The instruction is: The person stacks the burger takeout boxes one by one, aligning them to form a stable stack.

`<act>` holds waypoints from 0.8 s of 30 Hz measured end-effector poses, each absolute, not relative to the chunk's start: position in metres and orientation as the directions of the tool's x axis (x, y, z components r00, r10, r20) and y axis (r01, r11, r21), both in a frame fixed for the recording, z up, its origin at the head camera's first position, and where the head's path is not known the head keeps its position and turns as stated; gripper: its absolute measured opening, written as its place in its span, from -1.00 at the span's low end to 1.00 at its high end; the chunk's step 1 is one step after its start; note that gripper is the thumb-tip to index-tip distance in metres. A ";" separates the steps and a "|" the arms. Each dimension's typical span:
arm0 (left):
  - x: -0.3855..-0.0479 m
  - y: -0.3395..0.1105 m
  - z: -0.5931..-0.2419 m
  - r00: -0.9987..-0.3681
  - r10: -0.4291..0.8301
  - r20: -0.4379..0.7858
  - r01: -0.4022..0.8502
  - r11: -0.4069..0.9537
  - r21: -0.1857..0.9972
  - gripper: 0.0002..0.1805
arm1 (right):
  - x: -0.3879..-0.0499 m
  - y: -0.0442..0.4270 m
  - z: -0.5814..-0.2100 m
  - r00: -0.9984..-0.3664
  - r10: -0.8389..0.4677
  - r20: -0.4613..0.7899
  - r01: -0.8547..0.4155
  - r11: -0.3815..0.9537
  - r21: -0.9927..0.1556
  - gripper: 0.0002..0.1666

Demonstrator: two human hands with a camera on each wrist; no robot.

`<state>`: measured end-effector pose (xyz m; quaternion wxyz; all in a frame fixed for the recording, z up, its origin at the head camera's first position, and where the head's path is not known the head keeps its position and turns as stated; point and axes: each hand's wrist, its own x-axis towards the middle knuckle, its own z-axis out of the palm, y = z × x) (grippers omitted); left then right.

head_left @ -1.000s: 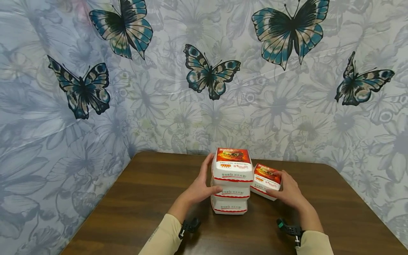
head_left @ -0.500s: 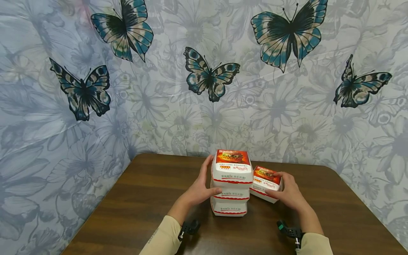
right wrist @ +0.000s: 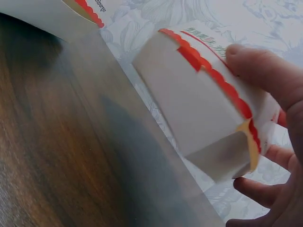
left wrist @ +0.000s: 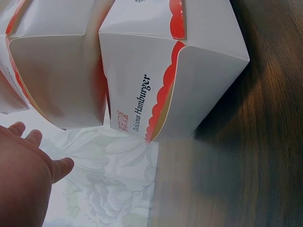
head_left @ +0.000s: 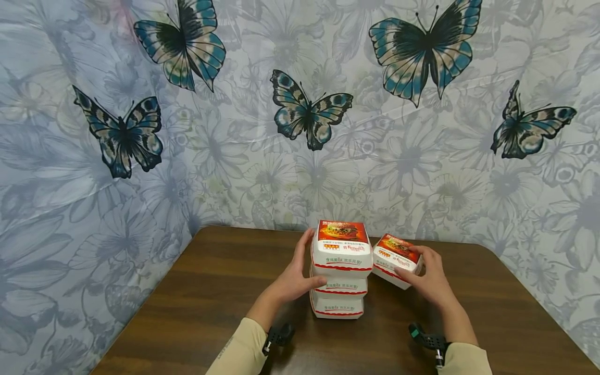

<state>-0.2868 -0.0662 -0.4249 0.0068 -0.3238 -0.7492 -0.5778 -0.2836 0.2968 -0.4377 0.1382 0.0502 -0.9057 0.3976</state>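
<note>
Three white hamburger boxes stand in a stack: the top box (head_left: 344, 255) has a red burger picture on its lid, and below it are the middle box (head_left: 344, 285) and the bottom box (head_left: 338, 307). My left hand (head_left: 289, 278) rests along the stack's left side, thumb at the front and fingers extended. In the left wrist view that hand (left wrist: 23, 175) lies beside the upper boxes. Right of the stack, my right hand (head_left: 428, 278) grips another hamburger box (head_left: 396, 260), thumb in front, fingers behind. The right wrist view shows this box (right wrist: 189, 94) tilted and raised off the tabletop.
The dark brown wooden table (head_left: 187, 312) carries the stack near its far edge. Behind it hangs a pale floral cloth (head_left: 234, 172) with several printed butterflies. A black wrist camera (head_left: 279, 333) sits on the left wrist, another camera (head_left: 426, 338) on the right.
My right hand has lifted the single hamburger box from the table and shifted it slightly up and right. The left hand and the stack have stayed put.
</note>
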 end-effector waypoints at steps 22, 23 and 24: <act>-0.287 -0.067 -0.425 -0.774 0.488 0.403 0.510 0.103 0.854 0.34 | -0.264 0.279 -0.380 -0.881 0.293 0.371 -0.229 0.420 -0.878 -0.21; -0.287 -0.067 -0.426 -0.771 0.492 0.404 0.512 0.102 0.853 0.33 | -0.262 0.277 -0.377 -0.876 0.300 0.378 -0.241 0.407 -0.881 -0.21; -0.288 -0.067 -0.426 -0.769 0.494 0.406 0.515 0.101 0.851 0.32 | -0.260 0.275 -0.373 -0.869 0.307 0.387 -0.253 0.397 -0.882 -0.22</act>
